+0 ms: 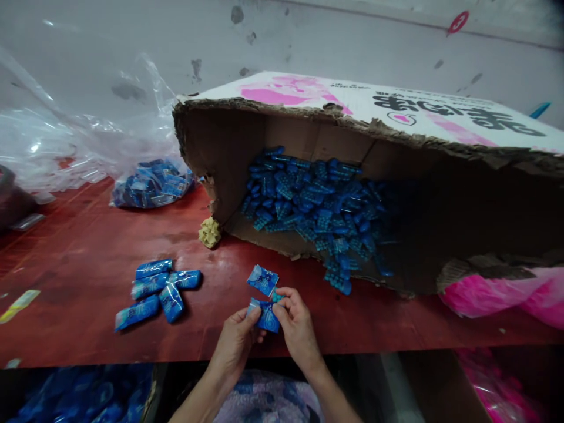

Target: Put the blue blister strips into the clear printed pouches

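Note:
Over the table's front edge, my left hand pinches the left side of a small blue printed packet. My right hand is closed at the packet's upper right corner, with a bit of a light-blue piece showing at its fingertips. What that piece is, I cannot make out. Just beyond my hands a flat blue packet lies on the red table. To the left sit several plump blue packets in a loose group.
A torn cardboard box lies on its side, holding many blue plastic pieces that spill at its lip. A clear bag of blue packets, crumpled yellow lump, yellow-white strip and pink plastic are around. Blue items sit below the table.

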Demonstrator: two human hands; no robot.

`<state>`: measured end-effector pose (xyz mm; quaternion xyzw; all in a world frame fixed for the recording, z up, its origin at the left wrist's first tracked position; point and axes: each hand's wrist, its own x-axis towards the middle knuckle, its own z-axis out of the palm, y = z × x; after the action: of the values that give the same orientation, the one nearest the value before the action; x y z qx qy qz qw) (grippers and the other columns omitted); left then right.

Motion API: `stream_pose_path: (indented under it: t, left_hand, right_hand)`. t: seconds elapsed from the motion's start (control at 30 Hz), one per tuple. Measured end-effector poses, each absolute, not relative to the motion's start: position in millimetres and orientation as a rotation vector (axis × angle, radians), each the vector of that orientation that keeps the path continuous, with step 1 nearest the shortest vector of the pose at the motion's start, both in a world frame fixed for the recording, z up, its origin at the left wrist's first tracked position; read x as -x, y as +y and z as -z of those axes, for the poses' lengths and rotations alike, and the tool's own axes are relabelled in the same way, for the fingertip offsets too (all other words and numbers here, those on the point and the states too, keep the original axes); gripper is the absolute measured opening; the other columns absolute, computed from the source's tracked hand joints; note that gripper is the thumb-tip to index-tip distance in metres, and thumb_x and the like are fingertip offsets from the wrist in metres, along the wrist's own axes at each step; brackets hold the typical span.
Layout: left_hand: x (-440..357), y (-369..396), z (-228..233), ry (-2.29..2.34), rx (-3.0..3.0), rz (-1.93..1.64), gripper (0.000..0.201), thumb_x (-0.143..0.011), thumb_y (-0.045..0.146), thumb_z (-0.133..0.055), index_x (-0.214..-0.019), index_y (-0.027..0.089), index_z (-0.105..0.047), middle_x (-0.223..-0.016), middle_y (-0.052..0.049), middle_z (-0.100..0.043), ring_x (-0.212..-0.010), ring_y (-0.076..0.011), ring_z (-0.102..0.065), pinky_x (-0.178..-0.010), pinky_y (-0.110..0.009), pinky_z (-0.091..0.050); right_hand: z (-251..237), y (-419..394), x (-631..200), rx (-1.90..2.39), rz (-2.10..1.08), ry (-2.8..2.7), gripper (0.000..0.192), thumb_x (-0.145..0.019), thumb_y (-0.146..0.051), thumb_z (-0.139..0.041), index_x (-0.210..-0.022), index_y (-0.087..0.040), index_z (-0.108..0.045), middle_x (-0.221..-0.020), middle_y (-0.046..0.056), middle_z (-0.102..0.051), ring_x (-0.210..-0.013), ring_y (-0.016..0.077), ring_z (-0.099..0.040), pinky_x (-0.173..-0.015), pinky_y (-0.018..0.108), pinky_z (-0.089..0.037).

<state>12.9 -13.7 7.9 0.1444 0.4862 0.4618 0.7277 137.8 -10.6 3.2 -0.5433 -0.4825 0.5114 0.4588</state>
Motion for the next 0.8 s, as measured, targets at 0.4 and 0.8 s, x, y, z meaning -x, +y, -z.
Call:
stream_pose_path:
  t: [0.4,0.8]
  left_hand:
    - [-6,-13,-11,1.137,0.002,-0.86,0.019,-0.077,0.032,-0.057,-0.069,0.015,-0.052,-0.045,-0.002,-0.06,-0.034,-0.0083,-0.05,-0.034,-0.016,-0.038]
    - [-5,-11,-4,1.149,-0.037,-0.923,0.019,-0.079,0.032,-0.054,-0.07,0.015,-0.053,-0.046,-0.002,-0.06,-0.037,-0.009,-0.053,-0.036,-0.016,-0.04]
  right_hand:
    - [11,-7,-172,1.793,-0.38,-2.169,0.041,-0.081,-0.013,-0.052,-0.12,-0.026,-0.05,-0.121,0.011,-0.053,-0.113,0.0327,-0.043,-0.088,0.05,-0.038]
    - [-16,-30,-174,1.441,-0.464,-1.894,0.035,-0.082,-0.019,-0.052,-0.116,-0.026,-0.051,-0.107,0.006,-0.055,-0.097,0.0218,-0.052,-0.085,0.037,-0.046]
